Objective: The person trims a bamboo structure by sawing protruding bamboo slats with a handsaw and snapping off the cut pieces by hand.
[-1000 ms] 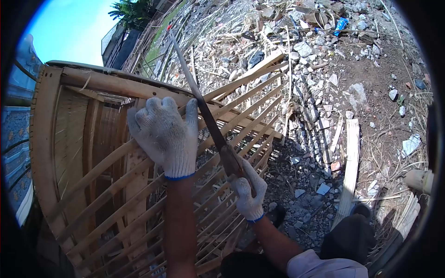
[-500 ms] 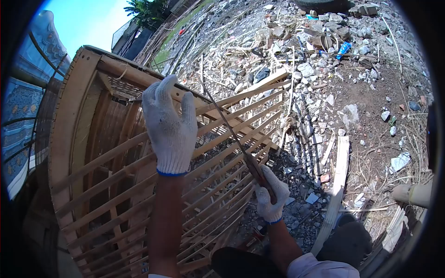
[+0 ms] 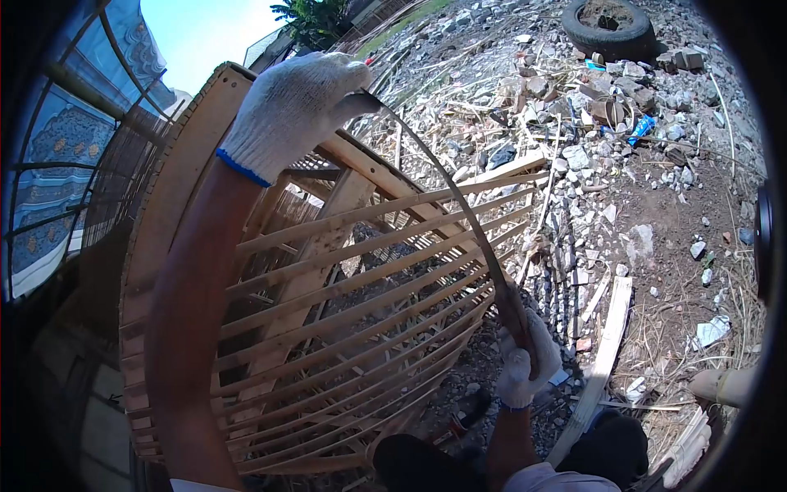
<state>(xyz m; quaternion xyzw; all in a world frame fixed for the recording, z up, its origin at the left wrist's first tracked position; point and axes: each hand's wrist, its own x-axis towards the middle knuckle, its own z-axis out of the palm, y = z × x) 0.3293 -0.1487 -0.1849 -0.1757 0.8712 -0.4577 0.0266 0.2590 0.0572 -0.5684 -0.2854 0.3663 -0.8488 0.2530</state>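
A large cage-like frame of bamboo slats (image 3: 361, 271) fills the left and middle of the view. My left hand (image 3: 291, 111), in a white knit glove, is raised at the top and pinches the tip of a long thin saw blade (image 3: 459, 205). The blade bows in a curve down to the lower right. There my right hand (image 3: 525, 357), also gloved, grips its wooden handle. The blade lies across the upper slats of the frame.
Rubble, stones and scrap wood cover the ground to the right. An old tyre (image 3: 611, 29) lies at the top right. A loose plank (image 3: 602, 361) lies beside my right hand. A blue patterned canopy (image 3: 57, 164) stands at the left.
My left hand left the slats, rose to the blade's tip and closed on it, bending the blade. My right hand with the handle drifted lower right. The view tilted upward.
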